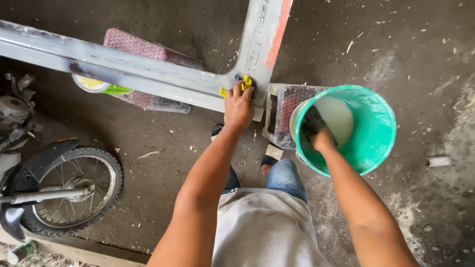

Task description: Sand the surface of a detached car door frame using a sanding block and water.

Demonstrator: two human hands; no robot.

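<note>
My left hand [238, 105] presses a yellow cloth [243, 85] against a long grey painted metal frame [148, 74], right at the corner where a second grey bar with an orange stripe [264, 34] meets it. My right hand [320, 138] reaches down inside a green plastic bucket [376, 128] that holds milky white liquid [339, 116]. The fingers of that hand are hidden behind a dark object in the bucket. My jeans and grey shirt fill the bottom centre.
The frame rests on two red-topped stools [148, 49] [289, 106]. A yellow and green tin [99, 86] sits under the frame. A motorcycle front wheel [74, 190] stands at the left. The concrete floor carries wood chips, dust and a small white stub [439, 161].
</note>
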